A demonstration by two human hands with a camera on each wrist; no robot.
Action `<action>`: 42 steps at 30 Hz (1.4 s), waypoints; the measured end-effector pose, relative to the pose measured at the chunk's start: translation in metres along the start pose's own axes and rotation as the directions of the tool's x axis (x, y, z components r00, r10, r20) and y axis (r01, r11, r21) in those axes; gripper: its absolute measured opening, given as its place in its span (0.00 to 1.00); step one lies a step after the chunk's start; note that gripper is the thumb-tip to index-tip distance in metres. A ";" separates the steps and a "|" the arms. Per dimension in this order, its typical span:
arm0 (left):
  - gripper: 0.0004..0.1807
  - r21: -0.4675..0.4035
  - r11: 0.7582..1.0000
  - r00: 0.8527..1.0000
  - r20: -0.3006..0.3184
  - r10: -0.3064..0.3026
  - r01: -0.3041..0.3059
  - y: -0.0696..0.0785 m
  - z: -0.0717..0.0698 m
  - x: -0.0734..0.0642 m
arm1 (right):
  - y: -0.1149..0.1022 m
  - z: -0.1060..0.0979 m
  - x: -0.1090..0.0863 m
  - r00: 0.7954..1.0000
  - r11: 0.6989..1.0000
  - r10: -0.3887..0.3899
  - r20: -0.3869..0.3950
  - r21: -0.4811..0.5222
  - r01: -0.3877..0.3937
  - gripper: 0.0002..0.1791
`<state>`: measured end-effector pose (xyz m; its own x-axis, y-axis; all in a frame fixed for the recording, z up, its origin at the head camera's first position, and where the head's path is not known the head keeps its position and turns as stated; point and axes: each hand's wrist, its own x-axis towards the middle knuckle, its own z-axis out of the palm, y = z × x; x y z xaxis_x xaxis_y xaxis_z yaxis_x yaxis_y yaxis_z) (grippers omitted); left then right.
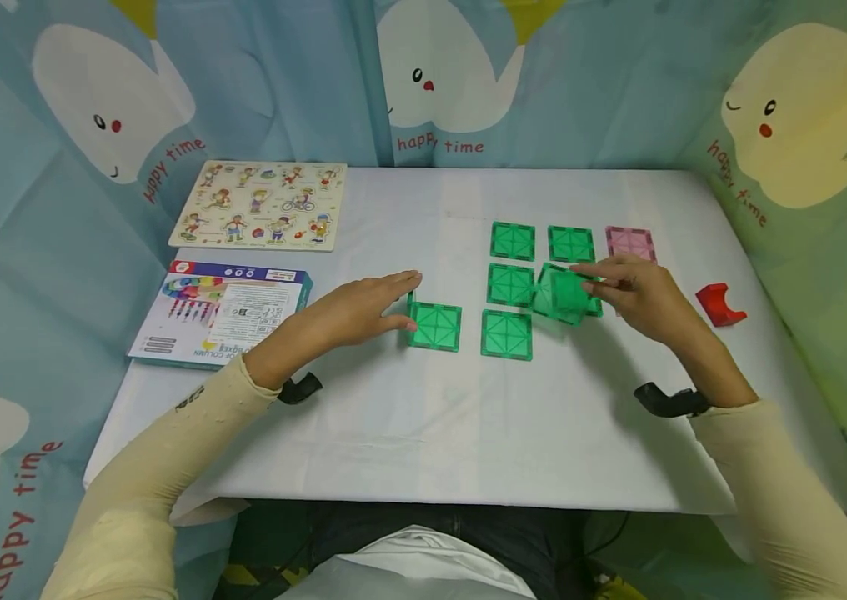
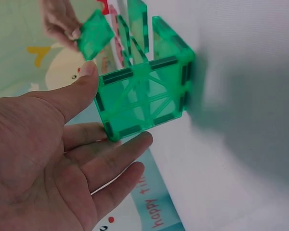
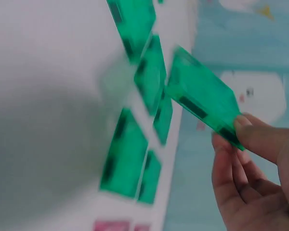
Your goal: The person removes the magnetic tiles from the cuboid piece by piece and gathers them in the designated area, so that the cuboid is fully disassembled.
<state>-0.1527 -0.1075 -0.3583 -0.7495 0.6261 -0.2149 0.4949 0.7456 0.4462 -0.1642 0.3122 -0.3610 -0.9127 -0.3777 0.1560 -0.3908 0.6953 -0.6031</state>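
Observation:
In the head view, my right hand point(image 1: 633, 292) pinches a green magnetic tile point(image 1: 562, 293) at one edge. This tile is tilted above the table and partly covers another green tile beneath it. The right wrist view shows the held tile point(image 3: 202, 91) between thumb and fingers. Over at the left, my left hand point(image 1: 359, 312) holds an upright green tile point(image 2: 142, 96) by its sides between thumb and fingers. That tile stands along the left edge of a flat green tile point(image 1: 435, 327). Several more flat green tiles point(image 1: 507, 335) lie in rows between the hands.
A pink tile point(image 1: 629, 243) lies behind my right hand, and a red curved block point(image 1: 719, 305) lies to its right. At the table's left are a boxed toy point(image 1: 221, 312) and a picture board point(image 1: 262, 206). Printed curtains point(image 1: 303, 83) surround the white table point(image 1: 393, 433).

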 end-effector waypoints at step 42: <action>0.44 -0.002 1.000 1.000 0.013 -0.013 0.013 0.002 -0.001 -0.001 | -0.033 0.059 0.008 0.967 0.980 0.039 0.252 -0.200 0.012 0.18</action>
<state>-0.1516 -0.1063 -0.3563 -0.7498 0.6197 -0.2320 0.4846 0.7530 0.4451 -0.1514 0.2499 -0.3857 -0.8679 -0.4919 -0.0699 -0.4180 0.7989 -0.4325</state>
